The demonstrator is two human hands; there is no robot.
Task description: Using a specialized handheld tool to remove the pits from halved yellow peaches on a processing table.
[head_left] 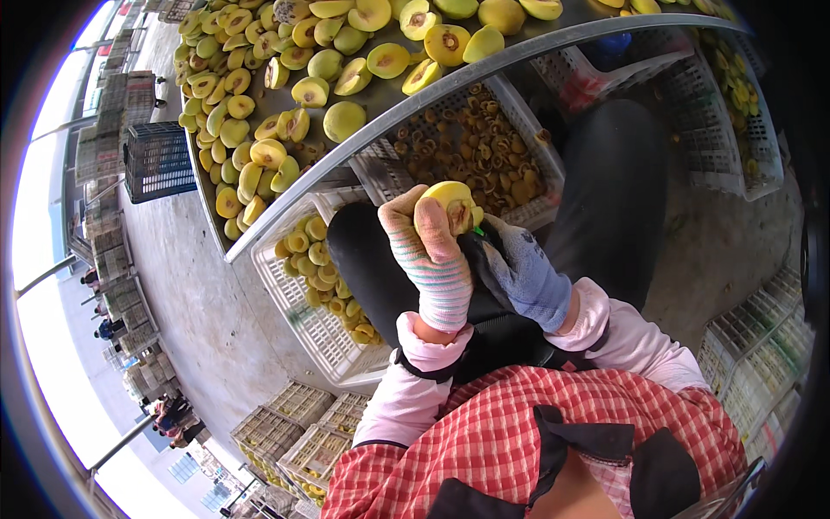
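Note:
A yellow peach half [451, 201] is held in my left hand [425, 246], which wears a striped glove with a stained palm and has its fingers curled around the fruit. The cut face shows a reddish-brown centre. Close against the fruit is my right hand [529, 275], in a blue-grey glove, closed on a small tool whose green part [479, 231] shows at the peach's edge. The rest of that tool is hidden by the fingers. Both hands are above my lap, just short of a crate of brown peach pits [493, 143].
A metal-rimmed table [389, 118] spans the far side, heaped with halved peaches [251, 112]. A white crate [298, 316] of peach halves stands by my left leg. More crates stand at right [718, 130], lower right [752, 346] and lower left [285, 411]. A dark crate [158, 163] is beyond the table.

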